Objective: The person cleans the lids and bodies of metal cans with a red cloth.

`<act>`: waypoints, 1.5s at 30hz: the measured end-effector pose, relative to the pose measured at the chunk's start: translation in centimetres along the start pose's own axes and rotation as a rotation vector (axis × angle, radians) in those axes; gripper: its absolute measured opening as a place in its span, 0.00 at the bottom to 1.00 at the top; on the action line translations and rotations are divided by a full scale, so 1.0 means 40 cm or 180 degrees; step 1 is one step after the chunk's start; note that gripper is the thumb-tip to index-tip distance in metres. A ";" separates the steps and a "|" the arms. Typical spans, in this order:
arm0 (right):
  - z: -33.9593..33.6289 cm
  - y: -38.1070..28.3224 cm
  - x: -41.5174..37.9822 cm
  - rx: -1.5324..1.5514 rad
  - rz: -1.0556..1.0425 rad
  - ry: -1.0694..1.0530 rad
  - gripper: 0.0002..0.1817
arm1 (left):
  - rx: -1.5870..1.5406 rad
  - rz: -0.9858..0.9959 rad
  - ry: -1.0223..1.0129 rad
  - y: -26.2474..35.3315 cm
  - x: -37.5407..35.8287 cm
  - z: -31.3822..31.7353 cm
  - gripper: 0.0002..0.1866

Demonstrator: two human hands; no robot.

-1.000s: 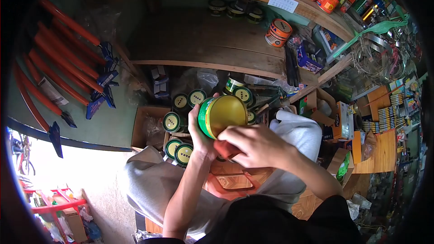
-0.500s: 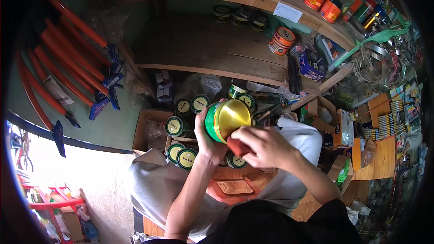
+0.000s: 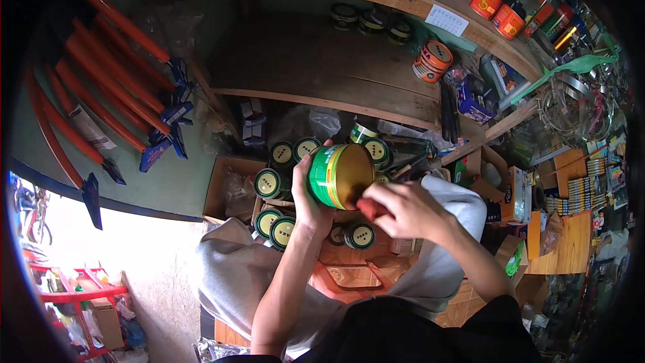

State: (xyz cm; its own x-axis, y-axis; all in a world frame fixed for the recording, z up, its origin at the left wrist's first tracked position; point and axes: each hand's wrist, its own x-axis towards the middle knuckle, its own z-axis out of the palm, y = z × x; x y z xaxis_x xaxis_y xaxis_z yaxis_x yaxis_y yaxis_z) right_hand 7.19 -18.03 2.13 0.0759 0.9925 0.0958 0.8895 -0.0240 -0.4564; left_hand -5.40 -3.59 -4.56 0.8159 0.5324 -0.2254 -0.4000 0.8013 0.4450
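Note:
My left hand is wrapped around the side of a green can, which is tilted with its plain gold end facing right. In my right hand is a bunched red cloth, pressed at the lower rim of that gold end. Several dark green cans with pale PAKA lids stand below and behind, among them one can on the left and another can under my right hand. Some lids are partly hidden by my hands and the held can.
A wooden shelf spans the back, bearing an orange can and several dark cans. Orange-handled tools hang on the left wall. A cardboard box sits left of the cans. Crowded goods line the right.
The held can has turned, so more of its green side shows and its gold end faces further right. My right hand and the cloth have shifted slightly right. The whole view has shifted a little.

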 end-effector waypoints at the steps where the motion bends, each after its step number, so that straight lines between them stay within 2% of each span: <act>1: -0.009 0.013 -0.001 -0.0200 0.0250 -0.0061 0.18 | 0.0058 0.0050 -0.0021 -0.003 0.002 -0.001 0.34; 2: -0.019 0.020 0.007 -0.0321 0.0439 0.0155 0.16 | 0.0232 -0.0062 -0.0144 -0.004 -0.001 -0.001 0.35; 3: -0.005 0.045 0.022 -0.0020 0.0264 0.0624 0.15 | 0.0329 -0.0099 -0.0158 -0.014 0.002 0.001 0.36; 5: -0.030 0.014 0.064 -0.0104 0.0206 0.1076 0.15 | 0.0523 -0.0198 -0.0075 -0.032 0.006 0.006 0.37; 8: -0.008 -0.033 0.083 0.0461 -0.0151 0.0801 0.18 | -0.0217 -0.0295 -0.0098 -0.053 0.008 0.002 0.37; 9: -0.014 -0.066 0.074 0.0526 -0.0356 0.0498 0.19 | -0.0409 -0.0350 -0.0132 -0.054 0.010 -0.003 0.37; 10: -0.007 -0.079 0.063 0.0419 -0.0615 0.0303 0.21 | -0.0722 -0.0551 -0.0193 -0.039 0.001 0.005 0.37; 12: 0.006 -0.079 0.038 -0.0124 -0.1035 0.0122 0.25 | -0.0666 -0.0446 -0.0190 -0.031 0.007 0.002 0.38; 15: -0.058 -0.042 0.020 -0.0474 -0.0741 0.0050 0.26 | -0.0713 -0.0375 -0.0097 -0.026 -0.008 0.024 0.38; 17: -0.084 -0.010 0.024 -0.0874 -0.0534 0.0728 0.21 | -0.0996 -0.0655 -0.0303 -0.026 -0.010 0.012 0.38; 19: -0.088 0.008 0.018 0.0010 0.0070 0.1446 0.15 | -0.1201 -0.0837 -0.0591 -0.035 -0.013 -0.010 0.37; 20: -0.085 -0.007 0.020 0.0588 0.0370 0.1886 0.10 | -0.1347 -0.0895 -0.0331 -0.045 -0.017 -0.010 0.36; 23: -0.027 -0.031 0.006 0.2649 0.0933 0.2186 0.21 | -0.1693 -0.1020 -0.0733 -0.056 -0.019 0.007 0.33; 24: 0.020 -0.018 0.005 0.2783 0.0874 0.2173 0.24 | -0.1924 -0.1302 -0.0621 -0.084 -0.007 -0.032 0.36; 25: 0.066 -0.025 0.011 0.2805 0.1025 0.2635 0.22 | -0.1744 -0.1384 -0.0914 -0.096 0.001 -0.046 0.34; 27: 0.061 -0.031 0.011 0.2982 0.0651 0.2465 0.21 | -0.0324 -0.1026 -0.0659 -0.120 0.007 -0.048 0.31; 29: 0.051 -0.014 0.003 0.2482 0.0555 0.2320 0.19 | -0.0288 -0.1212 -0.0115 -0.128 0.000 -0.039 0.27; 31: 0.036 -0.009 0.000 0.2235 0.0709 0.2257 0.18 | -0.0466 -0.1194 -0.0430 -0.119 -0.023 -0.012 0.25; 34: 0.041 0.004 -0.010 0.2043 0.0831 0.2273 0.17 | -0.0811 -0.1436 -0.0598 -0.065 -0.055 0.049 0.33; 37: 0.048 -0.008 -0.008 0.2350 0.1254 0.2371 0.17 | 0.0124 -0.0708 -0.0238 -0.087 -0.047 0.028 0.38; 38: 0.052 -0.015 -0.004 0.2527 0.1449 0.2455 0.17 | 0.0450 -0.0722 -0.0204 -0.085 -0.051 0.026 0.38; 41: 0.101 -0.039 -0.006 0.2209 0.1060 0.2174 0.18 | 0.0001 -0.0410 0.0049 -0.093 -0.021 -0.007 0.36; 42: 0.159 -0.023 -0.011 0.1814 0.0533 0.2392 0.24 | -0.0642 -0.0461 0.0128 -0.086 -0.020 0.008 0.33; 43: 0.166 -0.046 -0.019 0.1026 0.0477 0.2203 0.27 | -0.0910 -0.0529 -0.0168 -0.076 -0.018 0.014 0.33; 45: 0.194 -0.081 -0.015 0.0570 0.0538 0.2261 0.28 | -0.0895 -0.0488 -0.0247 -0.063 -0.014 0.010 0.33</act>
State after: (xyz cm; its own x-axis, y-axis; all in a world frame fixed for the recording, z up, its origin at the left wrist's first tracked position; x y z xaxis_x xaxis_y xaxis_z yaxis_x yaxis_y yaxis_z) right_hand 0.77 -17.60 -3.32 0.5316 0.6593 0.5317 0.7575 -0.0892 -0.6467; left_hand -4.67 -6.02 -5.23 0.9006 0.3861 -0.1998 -0.3608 0.9202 0.1517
